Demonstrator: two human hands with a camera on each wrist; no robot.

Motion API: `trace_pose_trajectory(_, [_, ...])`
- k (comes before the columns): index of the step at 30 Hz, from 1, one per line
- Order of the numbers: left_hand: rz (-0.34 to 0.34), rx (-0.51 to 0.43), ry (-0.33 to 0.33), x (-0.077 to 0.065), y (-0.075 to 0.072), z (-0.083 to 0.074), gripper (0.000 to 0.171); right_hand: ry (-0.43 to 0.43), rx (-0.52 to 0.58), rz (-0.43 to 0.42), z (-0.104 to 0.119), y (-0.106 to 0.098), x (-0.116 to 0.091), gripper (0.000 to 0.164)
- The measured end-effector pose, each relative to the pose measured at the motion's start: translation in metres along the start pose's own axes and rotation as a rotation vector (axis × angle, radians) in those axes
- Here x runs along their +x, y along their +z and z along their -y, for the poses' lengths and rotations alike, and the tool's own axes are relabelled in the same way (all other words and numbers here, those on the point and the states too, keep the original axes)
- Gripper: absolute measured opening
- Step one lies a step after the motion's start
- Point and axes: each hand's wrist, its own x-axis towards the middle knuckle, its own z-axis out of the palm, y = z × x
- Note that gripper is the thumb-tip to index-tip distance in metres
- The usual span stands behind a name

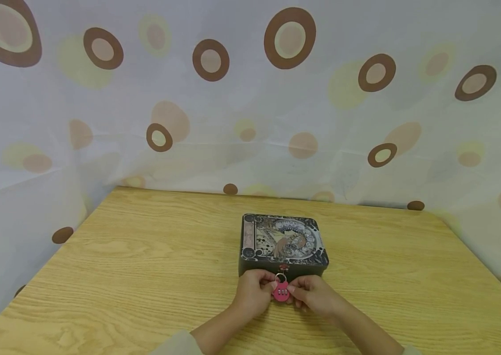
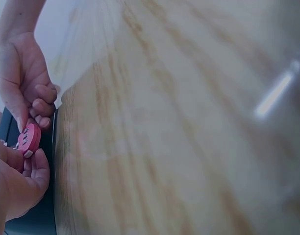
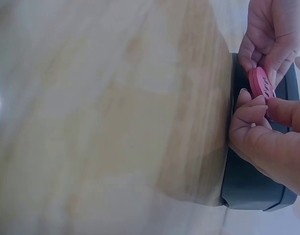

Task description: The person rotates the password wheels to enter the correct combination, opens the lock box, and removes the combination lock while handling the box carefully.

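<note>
A pink combination padlock (image 1: 282, 292) with a row of number dials hangs in front of a dark box (image 1: 283, 239) with an ornate picture lid. Its metal shackle (image 1: 281, 277) stands just below the small red clasp (image 1: 283, 266); whether it passes through the clasp I cannot tell. My left hand (image 1: 253, 292) pinches the padlock's left edge between thumb and fingers. From the other side, my right hand (image 1: 317, 296) pinches its right edge. In the right wrist view the padlock (image 3: 260, 84) sits between both hands, close to the box's dark front wall (image 3: 253, 181).
The box stands on a wood-grain table (image 1: 152, 266), with table surface around it on both sides. Behind and beside the table hangs a pale curtain (image 1: 232, 108) with brown, pink and yellow spots.
</note>
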Motion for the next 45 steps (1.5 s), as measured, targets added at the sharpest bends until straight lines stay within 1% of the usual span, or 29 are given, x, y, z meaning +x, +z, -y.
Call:
trace_pose_trajectory(5, [0.012, -0.018, -0.009, 0.0004, -0.0002, 0.0002, 0.008, -0.001, 0.001, -0.001, 0.0001, 0.0003, 0.0000, 0.023])
trace_pose_trajectory(10, [0.012, -0.008, -0.008, 0.0004, -0.0004, 0.0010, 0.008, 0.004, -0.004, 0.005, 0.0013, 0.0005, -0.0003, 0.023])
trace_pose_trajectory(20, [0.011, -0.032, -0.012, 0.0001, -0.0004, -0.0004, 0.008, 0.015, -0.014, -0.005, 0.0045, 0.0021, -0.0016, 0.023])
trace_pose_trajectory(29, [-0.012, 0.006, 0.023, 0.0004, 0.0011, 0.0009, 0.007, 0.011, -0.015, -0.010, 0.0029, 0.0024, -0.0002, 0.023])
trace_pose_trajectory(36, [-0.019, 0.013, 0.030, 0.0008, 0.0015, 0.0020, 0.007, -0.012, -0.024, -0.003, 0.0032, 0.0030, 0.0009, 0.022])
trace_pose_trajectory(45, [-0.018, 0.015, 0.029, 0.0003, 0.0018, 0.0018, 0.007, -0.003, -0.017, 0.003, 0.0041, 0.0035, 0.0004, 0.023])
